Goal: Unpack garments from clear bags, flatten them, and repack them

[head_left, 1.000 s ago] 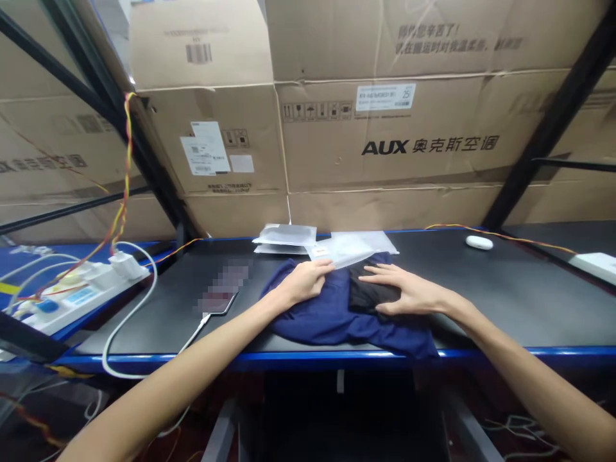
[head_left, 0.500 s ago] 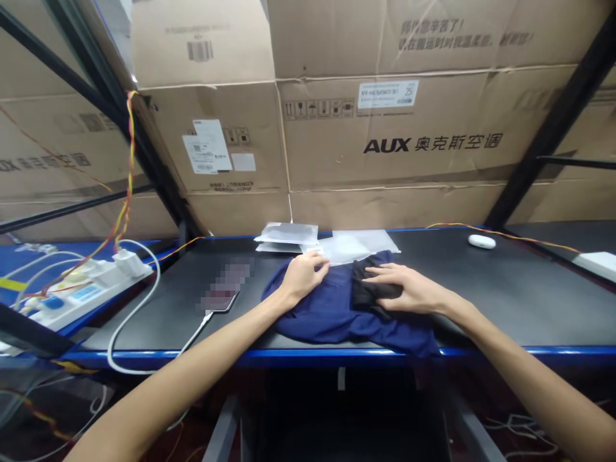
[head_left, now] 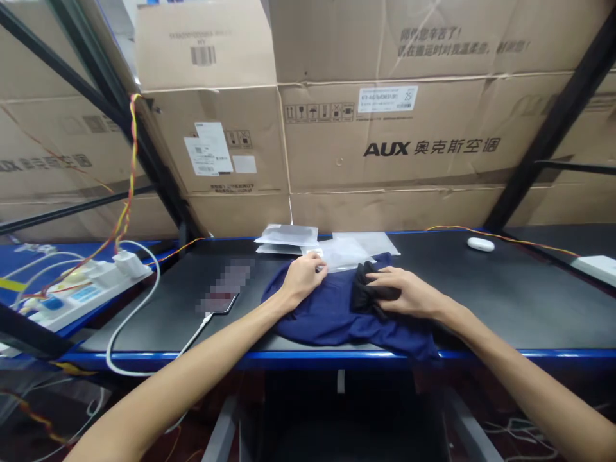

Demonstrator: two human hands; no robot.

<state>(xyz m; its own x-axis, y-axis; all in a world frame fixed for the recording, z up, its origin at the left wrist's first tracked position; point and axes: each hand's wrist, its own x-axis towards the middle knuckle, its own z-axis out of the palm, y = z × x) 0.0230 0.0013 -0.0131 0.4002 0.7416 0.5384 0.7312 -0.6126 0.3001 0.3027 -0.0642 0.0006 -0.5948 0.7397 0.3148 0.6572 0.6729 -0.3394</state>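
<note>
Stacked against the back stood big brown corrugated cardboard cartons, creased and taped, the widest one printed in black with "AUX" and a row of Chinese characters, a white barcode label with "25" on it near its top edge. In front ran a matt black workbench with a blue front rim, smooth and flat.

On it lay a soft navy-blue cloth garment, rumpled, its near edge drooping over the blue rim. The left hand rested on the garment's far left part, fingers curled loosely, fingertips touching the edge of a clear, glossy plastic bag that lay flat just beyond the fabric; whether it truly pinched the bag, I couldn't tell. The right hand sat on top of the navy cloth, fingers bent and closed over a small bunched black piece of fabric, crumpling it.

Behind the left hand sat a thin stack of flat grey-white plastic packets. Off to the left a phone lay on the bench with a white cable plugged in, looping to a white power strip. Far right, a small white rounded oval case sat alone beside a twisted red-and-yellow wire.
</note>
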